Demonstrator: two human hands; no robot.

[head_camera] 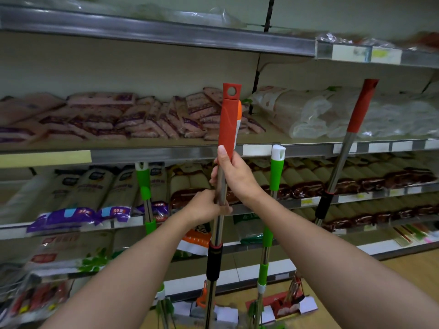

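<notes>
Both forearms reached up and forward from the bottom of the view and met on the red-handled mop (pixel 217 233). It stood almost upright straight ahead of the person, its long axis running from the floor up past the hands, leaning slightly right at the top. The left hand (pixel 206 207) sat lower, fingers curled round the bare steel shaft above the black collar (pixel 214 262). The right hand (pixel 235 178) gripped the shaft just above it, touching it or nearly so, thumb laid straight up against the foot of the red grip (pixel 229 119). With both hands closed on the pole, any lift or turn would probably run along that upright axis, the right hand being nearer the top end. A green-handled mop (pixel 276 172) stood just beside it on the right and another green mop (pixel 145 184) on the left. A second red mop (pixel 362 108) leaned well apart to the right. Behind them all, the shelves (pixel 166 155) carried blurred packaged goods.
</notes>
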